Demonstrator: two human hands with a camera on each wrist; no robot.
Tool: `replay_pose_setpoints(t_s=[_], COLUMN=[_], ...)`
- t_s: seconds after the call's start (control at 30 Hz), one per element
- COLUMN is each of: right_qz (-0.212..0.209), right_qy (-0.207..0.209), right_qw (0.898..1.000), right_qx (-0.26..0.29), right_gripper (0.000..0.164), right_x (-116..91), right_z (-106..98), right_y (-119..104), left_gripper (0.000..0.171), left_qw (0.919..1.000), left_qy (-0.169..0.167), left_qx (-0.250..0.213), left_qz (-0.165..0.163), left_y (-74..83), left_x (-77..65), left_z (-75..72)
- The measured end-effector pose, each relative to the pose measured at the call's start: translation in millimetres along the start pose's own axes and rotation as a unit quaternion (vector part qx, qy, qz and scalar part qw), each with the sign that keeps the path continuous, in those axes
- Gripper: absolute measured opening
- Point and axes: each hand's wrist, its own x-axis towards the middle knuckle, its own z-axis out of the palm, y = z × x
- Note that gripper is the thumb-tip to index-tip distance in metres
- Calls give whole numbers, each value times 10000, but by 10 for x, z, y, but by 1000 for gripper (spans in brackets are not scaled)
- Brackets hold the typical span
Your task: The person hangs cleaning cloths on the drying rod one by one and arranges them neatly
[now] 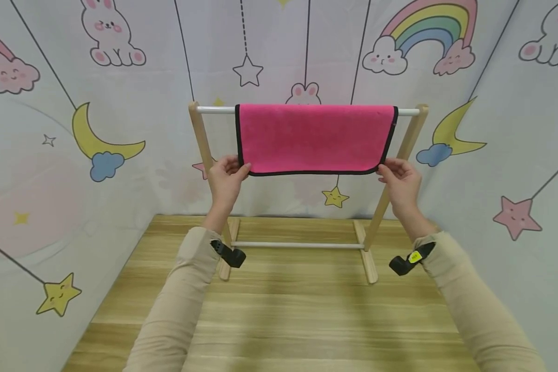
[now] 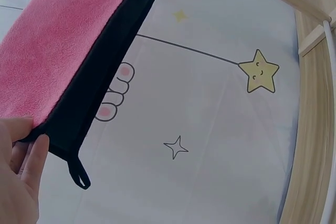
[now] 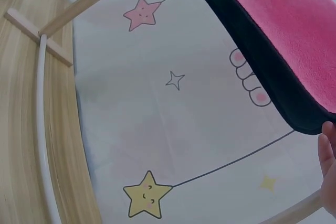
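Observation:
A pink towel with black edging hangs folded over the white top bar of a wooden rack. Its front lower corners are in my hands: my left hand pinches the left one between thumb and fingers, and my right hand holds the right one the same way. In the left wrist view a dark layer shows behind the pink front, with a small black loop at its corner. The right wrist view shows only the edge of my right hand at the towel's corner.
The rack's wooden legs stand on a wood-grain table, joined low down by a white crossbar. A printed cloth backdrop with stars, moons and rabbits rises close behind and at both sides. Black wrist cameras sit on both sleeves.

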Motion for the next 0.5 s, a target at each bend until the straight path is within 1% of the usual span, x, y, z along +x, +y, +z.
replay_pose_setpoints(t_s=[0.17, 0.3, 0.33, 0.4, 0.47, 0.5], right_qz=[4, 14, 43, 161, 239, 260], right_qy=[28, 16, 14, -26, -162, -270], right_qw=[9999, 10000, 10000, 9996, 9971, 9940], right_qx=[135, 5, -64, -237, -704, -1024], right_gripper=[18, 16, 14, 16, 17, 17], right_x=[1, -13, -21, -54, -102, -133], right_z=[8, 7, 0, -26, -96, -146], right_y=[-8, -12, -11, -13, 13, 31], left_gripper=[25, 27, 28, 31, 32, 33], left_qw=[10000, 9999, 9997, 9985, 9952, 9921], left_qy=[11, -114, -195, -368, -526, -615], left_qx=[-41, 24, 123, 388, 823, 1092], left_qz=[8, -5, 2, -79, -31, -1], left_y=[3, -10, -21, 35, -10, -39], left_x=[6, 23, 27, -17, -56, -88], left_z=[-2, -26, -46, -100, -187, -242])
